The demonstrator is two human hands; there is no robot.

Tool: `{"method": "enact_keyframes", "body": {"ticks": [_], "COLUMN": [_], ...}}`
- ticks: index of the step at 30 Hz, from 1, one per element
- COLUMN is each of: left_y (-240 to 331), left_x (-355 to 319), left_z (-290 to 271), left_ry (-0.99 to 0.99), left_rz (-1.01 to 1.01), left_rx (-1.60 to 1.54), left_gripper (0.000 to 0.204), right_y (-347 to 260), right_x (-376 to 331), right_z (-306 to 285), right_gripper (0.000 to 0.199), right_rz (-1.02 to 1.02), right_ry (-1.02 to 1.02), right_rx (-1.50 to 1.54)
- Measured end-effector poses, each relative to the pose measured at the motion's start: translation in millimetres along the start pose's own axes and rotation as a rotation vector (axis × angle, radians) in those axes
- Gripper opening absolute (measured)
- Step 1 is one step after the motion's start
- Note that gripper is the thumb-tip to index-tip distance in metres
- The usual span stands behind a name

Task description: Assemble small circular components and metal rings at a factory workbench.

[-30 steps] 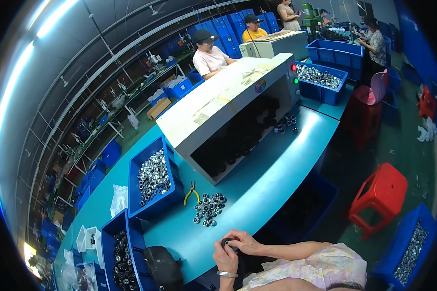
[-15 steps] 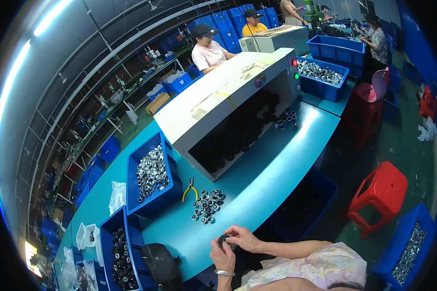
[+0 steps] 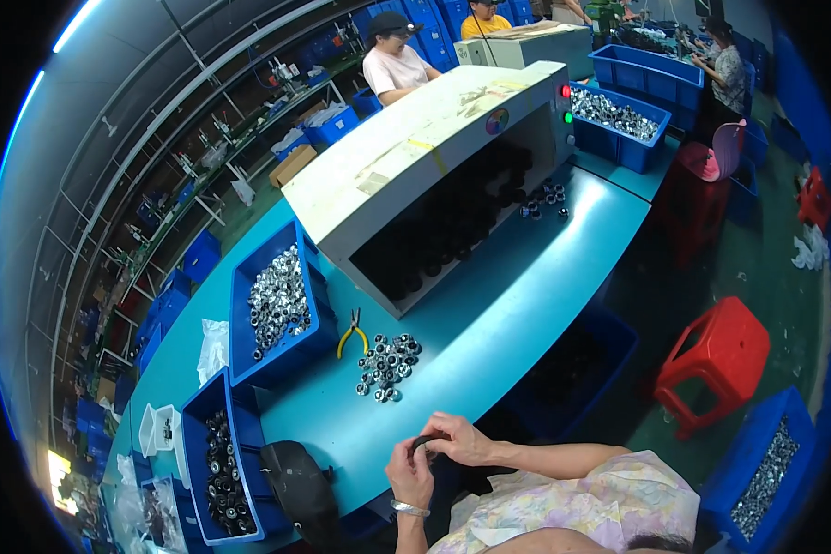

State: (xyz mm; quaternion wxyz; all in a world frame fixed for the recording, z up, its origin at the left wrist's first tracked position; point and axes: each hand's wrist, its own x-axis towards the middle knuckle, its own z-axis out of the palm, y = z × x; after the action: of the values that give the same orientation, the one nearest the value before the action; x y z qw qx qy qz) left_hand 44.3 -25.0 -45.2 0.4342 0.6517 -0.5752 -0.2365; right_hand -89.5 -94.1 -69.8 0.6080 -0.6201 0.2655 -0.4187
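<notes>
Both my hands meet over the table's near edge around a small black round part (image 3: 423,442), mostly hidden by my fingers. My left hand (image 3: 410,478), with a bracelet at the wrist, grips it from the left. The fingers of my right hand (image 3: 464,440) are closed on its right side. Beyond my hands, a loose pile of silver-and-black round parts (image 3: 388,368) lies on the teal table (image 3: 452,369). Beside the pile rest pliers with yellow handles (image 3: 352,338).
A white box-shaped machine (image 3: 342,235) with a dark opening stands across the table. Blue bins of silver parts (image 3: 319,342) and black parts (image 3: 251,462) are at left, near a black rounded object (image 3: 300,489). A red stool (image 3: 725,355) stands right. Co-workers sit beyond.
My view has tilted, so the table and machine sit slightly higher in the picture. My fingers have shifted around the black part, which now shows as a thinner dark edge.
</notes>
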Motion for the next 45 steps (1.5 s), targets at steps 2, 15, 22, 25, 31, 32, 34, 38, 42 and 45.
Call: {"method": "enact_keyframes", "body": {"ticks": [2, 15, 22, 25, 31, 32, 34, 38, 42, 45], "left_y": [12, 22, 24, 24, 30, 30, 30, 22, 18, 16], "left_x": [-2, -9, -17, -20, -28, -28, -30, -28, -29, -28], "left_z": [3, 7, 0, 2, 9, 10, 9, 8, 11, 15], "left_ry": [0.077, 0.132, 0.001, 0.013, 0.086, 0.089, 0.094, 0.082, 0.047, 0.078], "left_rz": [-0.028, -0.054, -0.076, -0.063, -0.095, -0.121, -0.188, -0.181, -0.15, -0.093], "left_rx": [-0.057, -0.016, -0.1, -0.084, -0.098, -0.134, -0.228, -0.229, -0.163, -0.047], "left_gripper": [0.011, 0.012, 0.012, 0.011, 0.01, 0.01, 0.012, 0.015, 0.016, 0.015], "right_y": [-4, -12, -26, -27, -23, -23, -22, -23, -13, -13], "right_x": [3, -1, -6, -8, -15, -16, -18, -19, -22, -22], "right_z": [0, -3, -18, -17, -9, -9, -6, -10, -11, -8], "right_gripper": [0.007, 0.01, 0.009, 0.008, 0.006, 0.006, 0.006, 0.017, 0.018, 0.017], "right_rz": [0.045, -0.112, -0.07, -0.045, -0.127, -0.148, -0.136, 0.065, -0.022, -0.008], "right_ry": [-0.031, -0.008, -0.162, -0.17, -0.091, -0.057, -0.056, -0.14, -0.138, -0.125], "right_rx": [0.063, -0.112, -0.17, -0.132, -0.152, -0.146, -0.139, 0.059, -0.088, -0.128]}}
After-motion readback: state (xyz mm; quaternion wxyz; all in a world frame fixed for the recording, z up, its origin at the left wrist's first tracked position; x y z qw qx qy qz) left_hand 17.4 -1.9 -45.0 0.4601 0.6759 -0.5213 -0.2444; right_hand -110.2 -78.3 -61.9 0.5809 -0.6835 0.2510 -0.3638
